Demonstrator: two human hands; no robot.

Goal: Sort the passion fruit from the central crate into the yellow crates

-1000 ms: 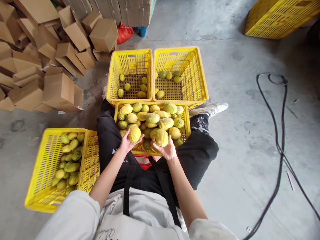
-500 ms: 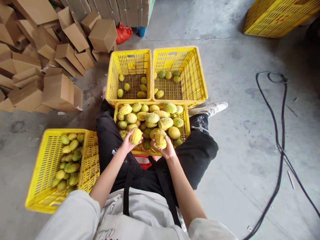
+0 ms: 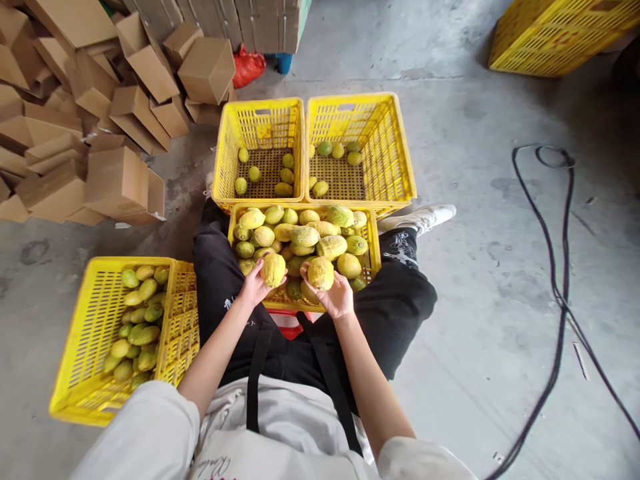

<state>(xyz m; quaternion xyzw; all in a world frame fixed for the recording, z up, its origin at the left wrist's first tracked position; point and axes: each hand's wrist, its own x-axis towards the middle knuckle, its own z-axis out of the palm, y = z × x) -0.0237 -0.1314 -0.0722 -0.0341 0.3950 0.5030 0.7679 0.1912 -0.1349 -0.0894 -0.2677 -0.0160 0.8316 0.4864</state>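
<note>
My left hand [image 3: 256, 285] is closed around a lumpy yellow fruit [image 3: 273, 270], with the thumb along its left side. In my right hand [image 3: 339, 296] is a second ridged yellow fruit [image 3: 321, 273], gripped from below and the right. Both are held side by side over the near edge of a yellow crate [image 3: 373, 247], a small gap between them. That crate sits between my legs, full of yellow-green fruits [image 3: 331, 247], some round and some long. The fingers behind each held fruit are partly hidden.
Beyond stand two deeper yellow crates, the left one [image 3: 217, 157] and the right one [image 3: 407, 157], each with several fruits at the bottom. Another fruit-filled crate [image 3: 75, 353] is at my left. Cardboard boxes [image 3: 117, 180] pile up at upper left. A black cable [image 3: 564, 267] lies on the right-hand floor.
The fruit in my right hand has turned, and that hand's fingers have shifted around it. The left-hand fruit has turned slightly too. The crates stay in place.
</note>
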